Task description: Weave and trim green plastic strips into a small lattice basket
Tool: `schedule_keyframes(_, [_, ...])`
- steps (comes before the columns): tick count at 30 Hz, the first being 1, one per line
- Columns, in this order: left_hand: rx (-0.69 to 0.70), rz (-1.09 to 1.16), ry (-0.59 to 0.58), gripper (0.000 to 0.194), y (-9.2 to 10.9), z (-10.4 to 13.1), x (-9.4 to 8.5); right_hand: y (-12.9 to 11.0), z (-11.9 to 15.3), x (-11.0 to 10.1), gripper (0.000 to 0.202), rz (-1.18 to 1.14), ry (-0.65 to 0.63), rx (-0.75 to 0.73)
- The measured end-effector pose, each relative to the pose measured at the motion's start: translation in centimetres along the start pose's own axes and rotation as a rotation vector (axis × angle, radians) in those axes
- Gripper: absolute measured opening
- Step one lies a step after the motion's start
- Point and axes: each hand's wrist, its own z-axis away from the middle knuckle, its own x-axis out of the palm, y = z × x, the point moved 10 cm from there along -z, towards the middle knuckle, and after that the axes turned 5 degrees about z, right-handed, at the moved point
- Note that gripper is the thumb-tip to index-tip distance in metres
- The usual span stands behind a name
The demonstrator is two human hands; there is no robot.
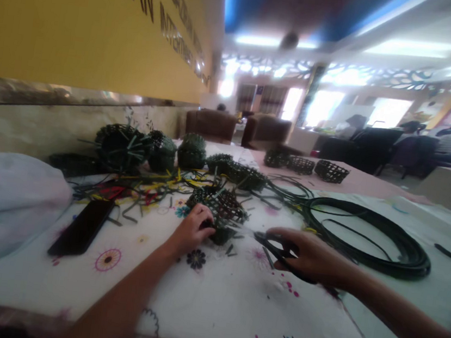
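Observation:
Near the middle of the table, my left hand [198,227] has its fingers curled on a small dark green woven piece [223,235]. To the right, my right hand [301,253] is wrapped round the handles of black scissors [273,245], whose blades point left toward the green piece. Short cut strips [232,250] lie just below the blade tips. Directly behind my left hand sits a dark woven basket [221,202] with loose strip ends. The image is slightly blurred, so the exact finger contact is hard to see.
A coil of dark strip [369,236] lies at the right. A black phone [82,228] and a white bag [2,213] are at the left. Woven baskets [192,152] stand at the back, with yellow and green strips [166,179] before them. More baskets [331,171] stand back right.

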Motion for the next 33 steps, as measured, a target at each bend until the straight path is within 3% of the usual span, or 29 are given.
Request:
schedule_keyframes(6, [0.027,-0.036,-0.011,0.008,0.8,0.1,0.1,-1.9,-1.0,-1.8,0.047,0.098,-0.093,-0.148])
schedule_keyframes(10, [0.102,-0.040,-0.052,0.010,2.2,0.2,0.1,-1.8,-1.0,-1.7,0.047,0.018,-0.145,-0.207])
schedule_keyframes(17, [0.095,0.008,-0.053,0.014,1.9,0.2,0.0,0.0,-0.1,0.9,0.055,-0.109,-0.098,-0.180])
schedule_keyframes(23, [0.019,0.025,0.018,0.016,1.2,0.5,0.2,-0.7,0.0,1.5,0.061,0.098,0.001,-0.212])
schedule_keyframes(26, [0.004,0.094,0.059,0.013,1.2,0.6,0.2,-1.8,0.1,1.4,0.054,0.160,0.024,-0.176])
schedule_keyframes(28, [-0.024,0.214,0.135,0.013,0.7,0.5,-0.4,-2.4,0.4,1.5,0.046,0.177,0.033,-0.148])
schedule_keyframes(30, [-0.114,0.351,0.305,0.020,-0.8,0.7,-1.9,-2.8,0.8,1.7,0.042,0.201,0.065,-0.136])
schedule_keyframes(32, [-0.289,0.476,0.470,0.035,-3.2,1.5,-3.0,-3.1,1.3,1.9,0.042,0.236,0.122,-0.165])
schedule_keyframes(33, [-0.394,0.550,0.494,0.044,-4.3,1.8,-2.8,-3.2,1.7,2.0,0.042,0.259,0.153,-0.187])
